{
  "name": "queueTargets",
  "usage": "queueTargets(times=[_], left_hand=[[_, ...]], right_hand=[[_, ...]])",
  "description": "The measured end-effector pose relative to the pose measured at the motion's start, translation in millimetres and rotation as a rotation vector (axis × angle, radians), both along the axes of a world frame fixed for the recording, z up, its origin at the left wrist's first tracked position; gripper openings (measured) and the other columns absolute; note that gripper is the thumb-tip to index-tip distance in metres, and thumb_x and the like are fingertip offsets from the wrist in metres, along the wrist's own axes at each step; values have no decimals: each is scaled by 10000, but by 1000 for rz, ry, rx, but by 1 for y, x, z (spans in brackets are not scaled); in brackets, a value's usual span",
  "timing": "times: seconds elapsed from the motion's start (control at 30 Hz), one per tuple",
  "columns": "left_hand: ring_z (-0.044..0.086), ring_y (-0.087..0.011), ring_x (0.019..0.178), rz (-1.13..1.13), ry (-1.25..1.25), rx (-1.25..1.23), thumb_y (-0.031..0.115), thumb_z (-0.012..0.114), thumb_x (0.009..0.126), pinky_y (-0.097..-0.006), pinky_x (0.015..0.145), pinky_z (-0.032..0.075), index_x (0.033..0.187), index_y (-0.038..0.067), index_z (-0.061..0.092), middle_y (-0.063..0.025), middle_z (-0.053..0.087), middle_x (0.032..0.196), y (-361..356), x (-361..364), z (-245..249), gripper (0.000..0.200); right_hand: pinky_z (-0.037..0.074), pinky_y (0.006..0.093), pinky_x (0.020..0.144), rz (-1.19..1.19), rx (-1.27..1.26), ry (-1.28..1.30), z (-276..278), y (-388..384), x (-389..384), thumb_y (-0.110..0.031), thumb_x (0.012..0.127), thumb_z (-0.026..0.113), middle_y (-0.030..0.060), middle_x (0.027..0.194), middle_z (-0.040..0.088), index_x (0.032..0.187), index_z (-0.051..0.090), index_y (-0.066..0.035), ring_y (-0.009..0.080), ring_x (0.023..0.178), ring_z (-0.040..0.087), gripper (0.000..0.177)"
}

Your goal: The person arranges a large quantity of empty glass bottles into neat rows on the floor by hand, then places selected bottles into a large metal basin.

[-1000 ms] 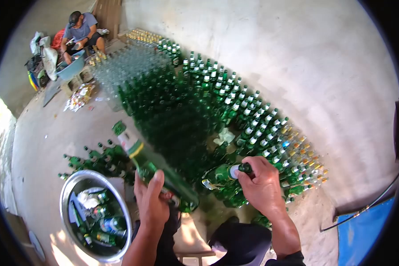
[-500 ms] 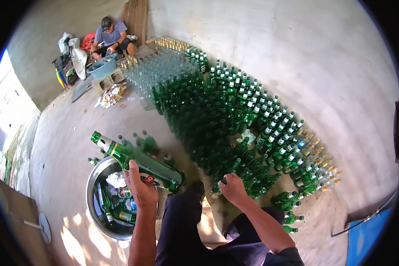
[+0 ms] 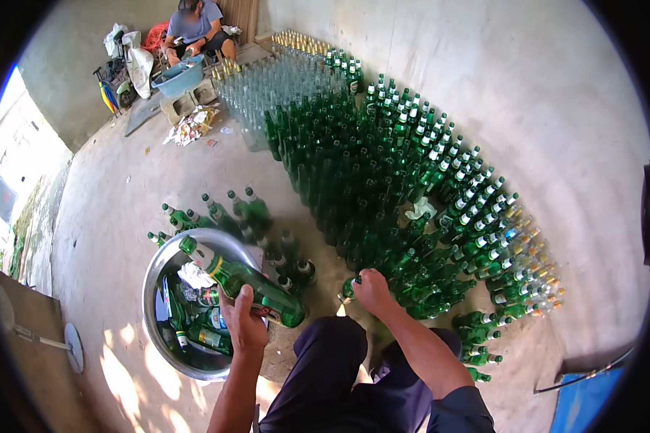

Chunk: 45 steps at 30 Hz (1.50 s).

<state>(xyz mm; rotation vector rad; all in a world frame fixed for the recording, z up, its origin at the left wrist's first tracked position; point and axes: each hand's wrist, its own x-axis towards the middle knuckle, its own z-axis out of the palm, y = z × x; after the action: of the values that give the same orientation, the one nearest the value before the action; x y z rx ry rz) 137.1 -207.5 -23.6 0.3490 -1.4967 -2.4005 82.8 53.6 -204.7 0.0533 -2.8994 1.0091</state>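
Observation:
My left hand (image 3: 244, 325) is closed around a green glass bottle (image 3: 271, 294) with a white neck label and a gold band. The bottle lies aslant, its neck over the metal basin (image 3: 150, 292) and its base toward my knees. Inside the basin are several bottles (image 3: 211, 339) and a crumpled white cloth or wad (image 3: 194, 276). My right hand (image 3: 373, 291) grips the top of another green bottle (image 3: 347, 291), low beside the edge of the big bottle group (image 3: 339, 180). My fingers partly hide that bottle.
Several green bottles (image 3: 256, 209) stand behind and right of the basin. Clear bottles (image 3: 267, 90) stand farther back. A person (image 3: 195, 25) sits by a blue tub (image 3: 179, 78), with paper scraps (image 3: 193, 124) nearby. A blue object (image 3: 588, 400) is at lower right.
The view has tilted down. The bottle in my left hand has come lower and nearer to my body, its neck now over the basin. My right hand keeps its grip on the other bottle.

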Motion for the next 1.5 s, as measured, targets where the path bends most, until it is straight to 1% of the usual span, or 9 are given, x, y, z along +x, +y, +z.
queueTargets(times=[0.1,0.27,0.4,0.77,1.03,1.23,1.3,1.4,1.5], left_hand=[[662,-216,864,-51,-78,-41,264,664,894,-314,647,537,1282,51,477,-142,660,1077,0,14,-19,479],[558,-193,1043,-76,-135,-136,263,770,808,-333,928,456,1345,19,426,-95,578,1149,5,26,-45,683],[558,-194,1016,-78,-179,-226,260,778,790,-336,913,463,1344,24,420,-80,567,1101,13,28,-49,700],[570,-180,978,-99,-212,-261,177,780,784,-320,845,488,1325,45,424,-78,566,1107,26,27,-61,661],[581,-173,944,-194,-209,-358,125,777,789,-324,823,503,1319,51,423,-80,576,1071,31,18,-72,642],[604,-174,887,-297,-172,-506,153,800,772,-329,759,522,1292,33,427,-97,595,1019,46,8,-82,652],[605,-174,873,-365,-250,-546,170,807,771,-340,723,526,1269,30,431,-110,594,1004,54,7,-75,639],[606,-193,883,-434,-243,-593,182,818,763,-356,738,522,1257,27,437,-116,594,1019,49,0,-117,643],[610,-239,957,-440,-110,-804,198,830,752,-386,825,514,1299,25,434,-133,606,1079,53,-3,-123,697]], right_hand=[[517,517,794,14,9,-10,-10,-8,-11,-118,787,710,264,855,642,839,632,51,441,886,630,193],[537,509,796,-31,9,-72,-40,-34,-14,-135,795,718,266,967,623,908,615,40,443,901,638,232],[554,503,799,93,37,-73,-40,-49,-11,-217,818,723,250,1023,611,998,613,33,422,958,649,328],[544,512,835,-45,-20,-293,-47,-32,-9,-225,794,689,281,1052,641,1036,616,40,454,944,660,367],[549,487,815,-157,98,-285,35,-14,-19,-292,757,695,268,1025,678,969,657,3,423,949,671,366],[539,472,845,32,90,-497,115,3,-31,-357,780,732,266,1015,701,1038,689,12,396,976,682,452],[528,456,878,340,-395,-254,102,1,-28,-430,775,766,224,1054,704,1135,670,7,395,986,675,575],[517,433,898,491,-509,-169,103,-19,-21,-426,785,780,240,1049,701,1181,673,-39,396,997,672,565],[516,427,888,478,-223,-402,135,-29,-14,-384,789,789,232,1042,703,1170,681,-84,393,988,674,496]])
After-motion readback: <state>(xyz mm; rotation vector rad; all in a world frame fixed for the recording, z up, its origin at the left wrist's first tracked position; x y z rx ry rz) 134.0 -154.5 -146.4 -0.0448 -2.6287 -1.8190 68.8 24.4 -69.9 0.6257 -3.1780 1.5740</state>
